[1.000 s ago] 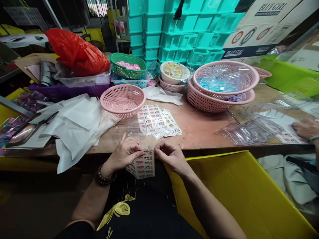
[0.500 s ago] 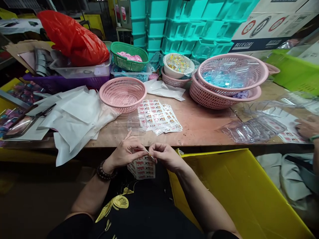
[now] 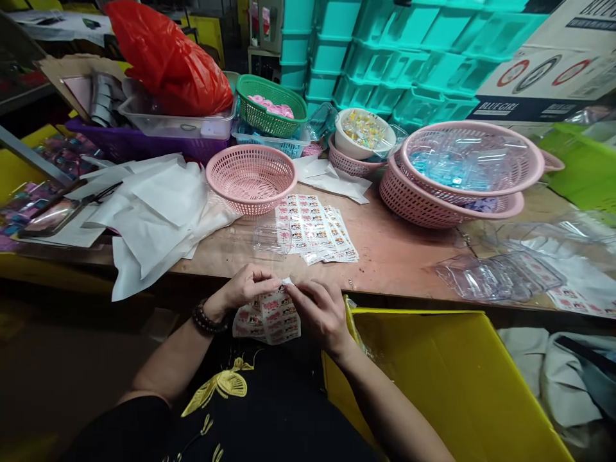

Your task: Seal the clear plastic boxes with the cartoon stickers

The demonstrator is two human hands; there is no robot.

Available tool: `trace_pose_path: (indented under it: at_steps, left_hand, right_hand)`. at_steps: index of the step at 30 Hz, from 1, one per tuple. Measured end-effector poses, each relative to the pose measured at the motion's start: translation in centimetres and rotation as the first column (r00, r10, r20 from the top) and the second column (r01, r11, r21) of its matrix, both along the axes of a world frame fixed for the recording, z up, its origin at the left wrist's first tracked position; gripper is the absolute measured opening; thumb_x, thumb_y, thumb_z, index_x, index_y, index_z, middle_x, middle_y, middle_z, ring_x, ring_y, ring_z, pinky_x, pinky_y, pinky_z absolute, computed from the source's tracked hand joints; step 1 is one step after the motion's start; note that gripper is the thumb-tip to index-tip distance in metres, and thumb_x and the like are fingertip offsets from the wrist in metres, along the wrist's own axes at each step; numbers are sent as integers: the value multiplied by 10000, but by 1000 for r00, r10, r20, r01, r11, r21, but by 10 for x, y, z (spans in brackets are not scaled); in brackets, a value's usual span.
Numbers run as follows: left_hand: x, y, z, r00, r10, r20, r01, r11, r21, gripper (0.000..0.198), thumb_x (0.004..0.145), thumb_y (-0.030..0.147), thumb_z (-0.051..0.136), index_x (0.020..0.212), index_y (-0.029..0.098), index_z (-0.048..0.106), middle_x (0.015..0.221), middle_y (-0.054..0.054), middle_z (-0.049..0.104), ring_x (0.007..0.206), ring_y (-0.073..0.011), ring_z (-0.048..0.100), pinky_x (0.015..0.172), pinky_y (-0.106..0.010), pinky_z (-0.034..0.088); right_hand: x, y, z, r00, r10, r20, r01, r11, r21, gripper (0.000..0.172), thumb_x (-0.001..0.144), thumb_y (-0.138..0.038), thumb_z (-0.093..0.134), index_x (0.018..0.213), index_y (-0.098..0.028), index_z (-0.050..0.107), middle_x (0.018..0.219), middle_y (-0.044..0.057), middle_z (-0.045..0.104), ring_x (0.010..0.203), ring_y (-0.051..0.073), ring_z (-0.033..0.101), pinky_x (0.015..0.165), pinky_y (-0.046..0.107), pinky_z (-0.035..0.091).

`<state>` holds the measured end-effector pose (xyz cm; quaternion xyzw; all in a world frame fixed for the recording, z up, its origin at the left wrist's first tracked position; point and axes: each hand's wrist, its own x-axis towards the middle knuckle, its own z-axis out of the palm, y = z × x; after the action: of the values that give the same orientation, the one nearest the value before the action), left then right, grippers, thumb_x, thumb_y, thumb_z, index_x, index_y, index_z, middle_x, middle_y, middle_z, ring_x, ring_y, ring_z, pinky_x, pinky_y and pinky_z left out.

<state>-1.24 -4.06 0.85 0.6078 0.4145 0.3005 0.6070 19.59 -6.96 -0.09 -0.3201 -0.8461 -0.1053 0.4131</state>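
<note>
Both hands at table (image 3: pixel 394 256) edge, over lap. Left hand (image 3: pixel 248 289) pinched closed on top edge of sticker sheet (image 3: pixel 269 317); right hand (image 3: pixel 320 311) fingers curled, thumb and forefinger nipping same sheet's upper corner. Sheet white, rows of small red-and-black labels, slightly curled, long axis running left-right, hanging down toward lap. More sticker sheets (image 3: pixel 315 228) fanned on table, clear plastic case (image 3: pixel 270 237) just beside them.

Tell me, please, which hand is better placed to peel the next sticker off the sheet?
Probably the right hand: its fingers pinch at the top edge of the sticker sheet, while the left hand grips the sheet.
</note>
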Motion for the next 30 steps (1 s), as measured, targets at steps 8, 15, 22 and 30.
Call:
trace_pose_path:
  at_steps: [8, 15, 22, 30]
  left_hand:
    - [3, 15, -9, 996, -73, -50, 63, 982, -179, 469, 715, 575, 715, 615, 121, 647, 526, 32, 463, 522, -88, 348, 496, -231, 255]
    - [-37, 21, 3, 993, 78, -89, -72, 995, 73, 275, 830, 396, 615, 940, 158, 697, 879, -44, 696, 786, -167, 594, 715, -269, 454]
    - [-52, 35, -5, 912, 404, -68, -379, 896, 230, 254, 757, 326, 516, 544, 189, 531, 506, 3, 513, 523, -137, 454, 532, -260, 342]
    - [-30, 64, -23, 927, 355, 118, -309, 904, -295, 681, 922, 708, 381, 1149, 122, 645, 736, -99, 737, 537, -173, 626, 518, -257, 454]
  right_hand:
    - [11, 2, 2, 931, 254, 261, -322, 910, 262, 173, 881, -67, 621, 939, -180, 740, 754, 22, 681, 693, 150, 608, 609, 322, 460]
    - [9, 34, 2, 866, -42, -499, -129, 944, -303, 565, 926, -172, 587, 1461, -296, 456, 886, 23, 733, 738, 161, 674, 688, 316, 557]
    - [-45, 140, -48, 881, -277, -384, 5, 816, -578, 907, 853, -176, 564, 1604, -134, 58, 1378, 254, 603, 1210, 295, 650, 965, 461, 531]
    - [-49, 122, -52, 824, -289, -487, 138, 936, -323, 772, 959, -120, 415, 1612, -207, 10, 1299, 189, 680, 1141, 246, 701, 920, 400, 584]
